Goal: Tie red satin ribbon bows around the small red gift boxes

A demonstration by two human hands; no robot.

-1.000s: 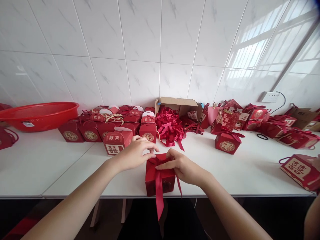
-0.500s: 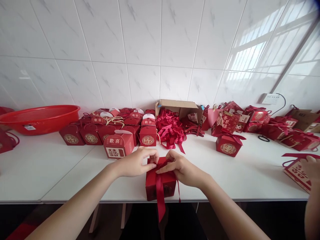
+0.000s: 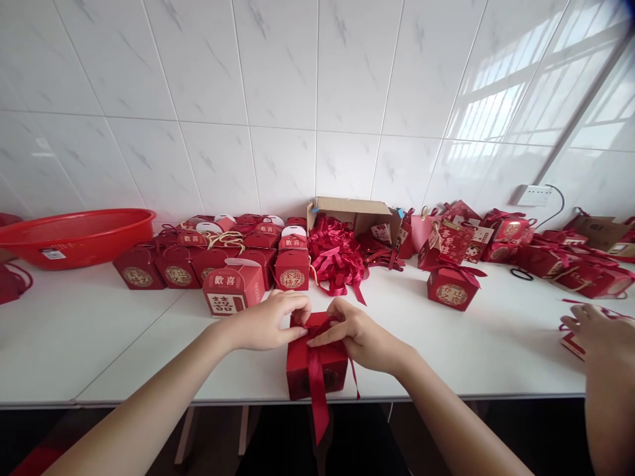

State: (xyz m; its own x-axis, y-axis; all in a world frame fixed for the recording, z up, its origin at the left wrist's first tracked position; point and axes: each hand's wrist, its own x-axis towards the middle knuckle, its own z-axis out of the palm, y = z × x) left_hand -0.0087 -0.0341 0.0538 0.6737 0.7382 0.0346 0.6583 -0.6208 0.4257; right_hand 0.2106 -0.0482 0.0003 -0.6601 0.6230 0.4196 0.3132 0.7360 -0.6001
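A red gift box (image 3: 331, 370) stands at the table's front edge, right before me. A dark red ribbon (image 3: 318, 396) lies across its top; one tail hangs down the front past the edge, and a thinner one falls on the right side. My left hand (image 3: 278, 320) pinches the ribbon at the top of the box from the left. From the right, my right hand (image 3: 354, 330) closes its fingers on the same ribbon, the index finger lying over the middle. The exact fold or knot under the fingertips is hidden.
Rows of red boxes (image 3: 292, 270) and a red basin (image 3: 79, 241) stand at the back left. Loose ribbons (image 3: 335, 254) spill from a cardboard box (image 3: 354, 206). A tied box (image 3: 451, 289) sits to the right. At far right, another person's hand (image 3: 602, 334) covers a box.
My hands and the box stay almost in place. At the right, the other person's hand has moved onto the box there, which now shows less.
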